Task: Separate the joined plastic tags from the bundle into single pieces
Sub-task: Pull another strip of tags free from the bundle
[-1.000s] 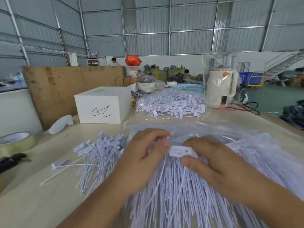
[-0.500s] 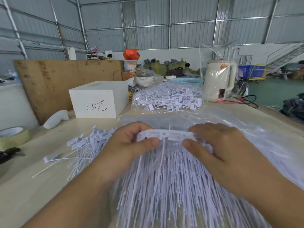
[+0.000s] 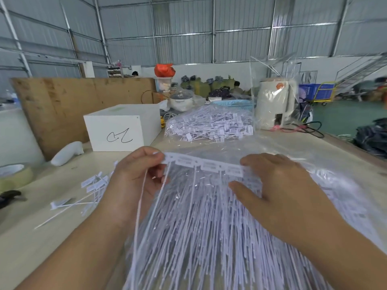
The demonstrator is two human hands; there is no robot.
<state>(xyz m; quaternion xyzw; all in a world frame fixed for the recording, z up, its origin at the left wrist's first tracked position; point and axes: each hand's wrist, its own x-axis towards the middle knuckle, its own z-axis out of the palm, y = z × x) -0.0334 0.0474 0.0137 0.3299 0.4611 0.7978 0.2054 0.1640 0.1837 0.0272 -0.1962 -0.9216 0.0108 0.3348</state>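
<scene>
Now, at the far left edge of the table (image 3: 52, 243) lies a roll of tape (image 3: 14, 174), and behind it a white plastic piece (image 3: 67, 153) rests near a white box (image 3: 123, 126) with a black scribble. Loose single tags (image 3: 92, 185) lie on the table beside the left wrist. The left hand (image 3: 134, 181) pinches the left end of a joined strip of tags (image 3: 205, 165) between thumb and fingers, and thin white tails hang down from the strip. The strip is held just above the big bundle (image 3: 209, 237) of white tags in clear plastic. The right hand (image 3: 280, 191) grasps the right end of the strip with its fingertips. Behind, a clear bag of tags (image 3: 209, 126) sits beside a white kettle (image 3: 274, 105).
</scene>
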